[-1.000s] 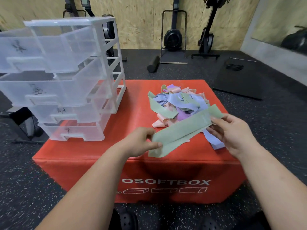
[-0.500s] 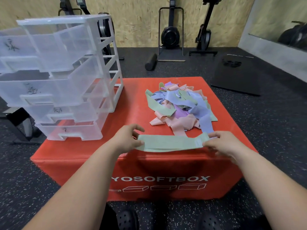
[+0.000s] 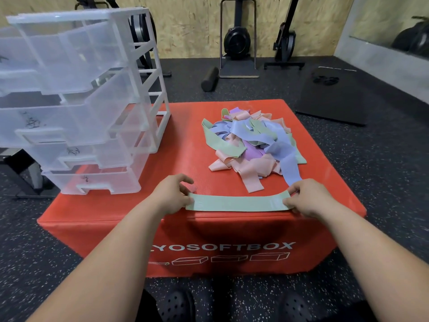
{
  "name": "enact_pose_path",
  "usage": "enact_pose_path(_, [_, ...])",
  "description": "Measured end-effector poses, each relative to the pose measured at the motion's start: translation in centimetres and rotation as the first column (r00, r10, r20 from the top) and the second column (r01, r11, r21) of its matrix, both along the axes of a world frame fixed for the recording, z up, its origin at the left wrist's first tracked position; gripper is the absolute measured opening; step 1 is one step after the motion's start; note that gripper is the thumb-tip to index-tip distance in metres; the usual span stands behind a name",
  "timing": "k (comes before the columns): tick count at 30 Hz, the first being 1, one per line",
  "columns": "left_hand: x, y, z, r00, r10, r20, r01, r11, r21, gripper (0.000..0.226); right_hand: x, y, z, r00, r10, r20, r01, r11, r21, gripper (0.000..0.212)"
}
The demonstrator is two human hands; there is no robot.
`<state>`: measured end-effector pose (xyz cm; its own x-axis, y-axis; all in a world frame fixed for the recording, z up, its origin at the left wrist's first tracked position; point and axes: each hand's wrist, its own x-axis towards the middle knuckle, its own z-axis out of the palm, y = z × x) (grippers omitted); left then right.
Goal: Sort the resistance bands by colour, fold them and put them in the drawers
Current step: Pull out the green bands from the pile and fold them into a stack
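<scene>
The front wall of the red padded vinyl box (image 3: 232, 231) carries large white capitals (image 3: 222, 247) reading "YOSOFTBOX"; the start of the word is hidden. Under it runs a row of 4 white outline drawings of blocks (image 3: 228, 258). Each of the 4 drawer fronts of the translucent white plastic drawer unit (image 3: 148, 73) bears a black handwritten mark (image 3: 32, 123), too scrawled to read.

Green band (image 3: 234, 203), pastel green, pink, blue, purple pile (image 3: 250, 145), red box (image 3: 162, 228), translucent drawers (image 3: 76, 105)

Both hands (image 3: 173, 196) pinch green band (image 3: 236, 203).
</scene>
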<state>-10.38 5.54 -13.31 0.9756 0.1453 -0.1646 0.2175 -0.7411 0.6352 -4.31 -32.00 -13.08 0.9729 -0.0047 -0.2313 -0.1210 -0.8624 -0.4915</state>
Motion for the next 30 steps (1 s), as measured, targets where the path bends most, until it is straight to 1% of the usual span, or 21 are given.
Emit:
enact_pose_path(3, [0.0,-0.2,-0.3,0.999,-0.041,0.03,0.037,0.992,0.124,0.049,0.0,-0.2,-0.3,0.999,0.019,0.046,-0.012,0.989,-0.15,0.025])
enact_pose_path(6, [0.0,-0.2,-0.4,0.995,-0.084,0.047,0.07,0.97,0.233,0.054,0.1,-0.3,-0.1,0.997,0.036,0.068,-0.021,0.979,-0.204,0.035])
enact_pose_path(9, [0.3,0.1,-0.3,0.994,-0.089,0.057,0.071,0.959,0.276,0.06,0.4,-0.9,0.5,0.996,0.042,0.075,-0.023,0.969,-0.246,0.036])
enact_pose_path(12, [0.7,0.4,-0.4,0.992,-0.067,0.111,0.038,0.968,0.246,0.056,1.1,-1.3,1.2,0.991,0.004,0.136,0.023,0.98,-0.198,0.03])
enact_pose_path(14, [1.1,0.4,-0.5,0.982,-0.03,0.187,-0.009,0.979,0.204,0.05,1.6,-1.0,1.7,0.975,-0.018,0.221,0.055,0.985,-0.162,0.026])
enact_pose_path(16, [1.6,0.1,-0.8,0.966,-0.01,0.26,-0.041,0.981,0.188,0.046,2.1,0.0,2.0,0.947,-0.002,0.32,0.05,0.989,-0.139,0.022])
enact_pose_path(19, [2.6,-0.8,-1.1,0.944,-0.01,0.33,-0.044,0.987,0.157,0.043,3.5,2.8,1.9,0.903,0.072,0.423,-0.041,0.996,-0.082,0.023])
enact_pose_path(22, [4.0,-1.6,-1.4,0.928,-0.035,0.371,-0.029,0.986,0.165,0.042,5.4,5.9,1.4,0.865,0.186,0.467,-0.194,0.98,-0.031,0.036])
enact_pose_path(24, [5.0,-1.8,-1.7,0.925,-0.057,0.376,-0.011,0.984,0.176,0.041,6.9,7.7,0.9,0.836,0.226,0.501,-0.237,0.971,-0.041,0.04])
enact_pose_path(27, [6.3,-2.0,-2.0,0.92,-0.076,0.385,0.01,0.985,0.17,0.04,8.9,9.8,0.3,0.799,0.251,0.547,-0.225,0.967,-0.115,0.042])
enact_pose_path(30, [7.5,-1.8,-2.3,0.916,-0.089,0.392,0.027,0.986,0.162,0.039,10.2,10.9,-0.4,0.794,0.291,0.534,-0.214,0.956,-0.203,0.038])
